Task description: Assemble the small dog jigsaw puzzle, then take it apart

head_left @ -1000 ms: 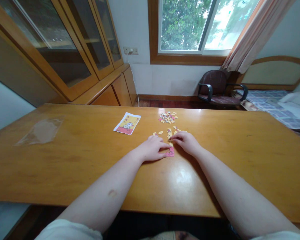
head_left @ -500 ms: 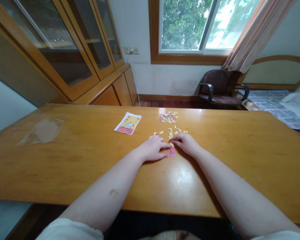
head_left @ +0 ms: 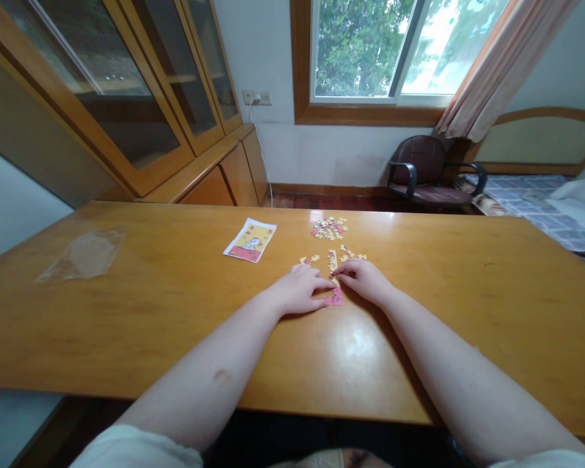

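Note:
A narrow strip of joined jigsaw pieces, yellow above and pink below [head_left: 335, 298], lies on the table in front of me. My left hand [head_left: 299, 289] rests at its left side, fingers apart, with fingertips touching the pink end and the part just above. From the right, my right hand [head_left: 363, 278] pinches a small dark-and-yellow puzzle piece at the strip's middle; the fingertips partly hide it. Several loose yellow pieces [head_left: 353, 255] lie just beyond my right hand. A few more pieces [head_left: 314, 259] sit beyond my left.
Farther back is a pile of puzzle pieces [head_left: 329, 227]. A picture card [head_left: 251, 240] in yellow and pink lies left of it. The clear plastic bag [head_left: 85, 253] is at the table's far left. An armchair [head_left: 426, 172] stands behind the table [head_left: 175, 325].

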A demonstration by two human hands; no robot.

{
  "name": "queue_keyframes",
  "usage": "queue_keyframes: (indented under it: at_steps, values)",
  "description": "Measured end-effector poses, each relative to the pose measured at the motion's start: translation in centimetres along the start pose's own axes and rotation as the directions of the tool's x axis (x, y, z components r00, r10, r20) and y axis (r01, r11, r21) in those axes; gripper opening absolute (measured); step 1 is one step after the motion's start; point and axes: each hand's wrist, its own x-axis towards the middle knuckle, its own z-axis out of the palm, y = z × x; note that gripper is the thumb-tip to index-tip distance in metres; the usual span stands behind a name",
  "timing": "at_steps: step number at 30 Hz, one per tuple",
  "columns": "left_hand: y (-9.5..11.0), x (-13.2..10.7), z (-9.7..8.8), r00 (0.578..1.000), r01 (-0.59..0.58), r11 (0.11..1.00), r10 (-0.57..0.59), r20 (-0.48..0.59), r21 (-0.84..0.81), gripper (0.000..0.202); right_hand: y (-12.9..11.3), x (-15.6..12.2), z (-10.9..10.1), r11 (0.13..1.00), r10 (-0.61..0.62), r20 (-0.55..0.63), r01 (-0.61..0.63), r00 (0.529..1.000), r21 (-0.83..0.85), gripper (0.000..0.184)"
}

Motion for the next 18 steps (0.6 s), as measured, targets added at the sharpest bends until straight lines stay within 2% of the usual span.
queue_keyframes:
  at_steps: [7, 14, 18]
  values:
    - [0.10, 0.04, -0.18, 1.000, 0.003, 1.000, -0.003, 0.006, 0.009, 0.044, -0.28, -0.07, 0.12, 1.000, -0.027, -0.024, 0.027, 0.999, -0.009, 0.016]
    - [-0.08, -0.02, 0.04, 1.000, 0.008, 1.000, -0.008, -0.004, -0.005, 0.043, 0.08, -0.12, 0.10, 0.999, 0.009, -0.071, -0.011, 0.997, -0.037, 0.010]
    - [-0.14, 0.01, 0.07, 1.000, -0.003, 1.000, 0.003, -0.014, -0.006, 0.043, -0.01, -0.19, -0.13, 0.999, 0.005, -0.052, -0.007, 0.999, -0.047, 0.012]
